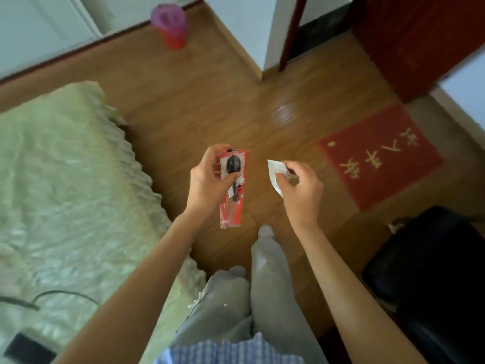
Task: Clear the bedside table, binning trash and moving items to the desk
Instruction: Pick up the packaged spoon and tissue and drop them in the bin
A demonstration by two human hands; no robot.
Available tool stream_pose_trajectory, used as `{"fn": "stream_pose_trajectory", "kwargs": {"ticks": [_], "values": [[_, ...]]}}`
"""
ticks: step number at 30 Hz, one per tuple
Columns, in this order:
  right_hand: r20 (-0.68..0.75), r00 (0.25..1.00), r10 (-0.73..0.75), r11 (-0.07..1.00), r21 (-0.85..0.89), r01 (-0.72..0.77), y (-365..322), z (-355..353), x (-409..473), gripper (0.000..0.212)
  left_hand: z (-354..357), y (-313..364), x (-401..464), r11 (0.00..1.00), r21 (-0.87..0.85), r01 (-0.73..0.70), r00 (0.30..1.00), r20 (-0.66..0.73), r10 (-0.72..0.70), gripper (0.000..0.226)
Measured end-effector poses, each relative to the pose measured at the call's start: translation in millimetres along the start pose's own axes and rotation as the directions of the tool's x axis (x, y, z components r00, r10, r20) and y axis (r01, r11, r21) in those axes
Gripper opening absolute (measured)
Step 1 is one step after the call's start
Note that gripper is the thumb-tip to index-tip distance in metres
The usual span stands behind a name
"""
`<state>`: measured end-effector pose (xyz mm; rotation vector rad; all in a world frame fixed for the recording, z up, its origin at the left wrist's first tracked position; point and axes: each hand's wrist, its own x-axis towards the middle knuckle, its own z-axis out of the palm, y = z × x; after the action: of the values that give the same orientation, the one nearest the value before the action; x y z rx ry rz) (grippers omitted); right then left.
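Observation:
My left hand (207, 179) grips a long red snack wrapper (232, 206) with a dark picture near its top, held upright over the wooden floor. My right hand (301, 185) holds a crumpled white paper (275, 170) that sticks out to the left of the fingers. Both hands are at chest height, about a hand's width apart. A red bin with a purple liner (170, 24) stands on the floor far ahead by the white wall. The bedside table and the desk are out of view.
A bed with a pale green cover (65, 179) fills the left side, with a black cable (65, 294) and a dark device (26, 348) on it. A red doormat (380, 156) lies at the right before a red door (420, 43). A black chair (433, 271) stands at the lower right.

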<state>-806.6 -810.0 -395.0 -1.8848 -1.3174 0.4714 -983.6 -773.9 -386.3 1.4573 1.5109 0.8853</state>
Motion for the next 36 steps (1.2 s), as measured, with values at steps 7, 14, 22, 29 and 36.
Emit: {"fn": "stream_pose_trajectory", "kwargs": {"ticks": [7, 14, 22, 29, 36], "values": [[0.16, 0.968, -0.193, 0.98, 0.076, 0.182, -33.9, 36.1, 99.6, 0.021, -23.5, 14.9, 60.7, 0.996, -0.048, 0.078, 0.959, -0.269, -0.088, 0.05], [0.26, 0.901, -0.348, 0.937, 0.131, 0.324, -53.7, 44.9, 199.6, 0.022, -21.2, 44.2, 123.9, 0.992, -0.09, 0.089, 0.913, -0.392, -0.117, 0.05], [0.349, 0.829, -0.438, 0.899, 0.164, 0.406, -97.0, 103.3, 288.5, 0.022, -60.3, 51.3, 209.0, 0.994, -0.083, 0.069, 0.87, -0.483, -0.101, 0.047], [0.326, 0.831, -0.451, 0.893, 0.168, 0.418, -145.1, 190.4, 373.0, 0.02, -111.6, 29.6, 308.3, 0.996, -0.064, 0.065, 0.871, -0.483, -0.088, 0.047], [0.273, 0.862, -0.428, 0.903, 0.178, 0.392, -214.0, 269.6, 457.2, 0.021, -179.5, 19.7, 426.9, 0.995, -0.038, 0.095, 0.881, -0.463, -0.102, 0.044]]}}
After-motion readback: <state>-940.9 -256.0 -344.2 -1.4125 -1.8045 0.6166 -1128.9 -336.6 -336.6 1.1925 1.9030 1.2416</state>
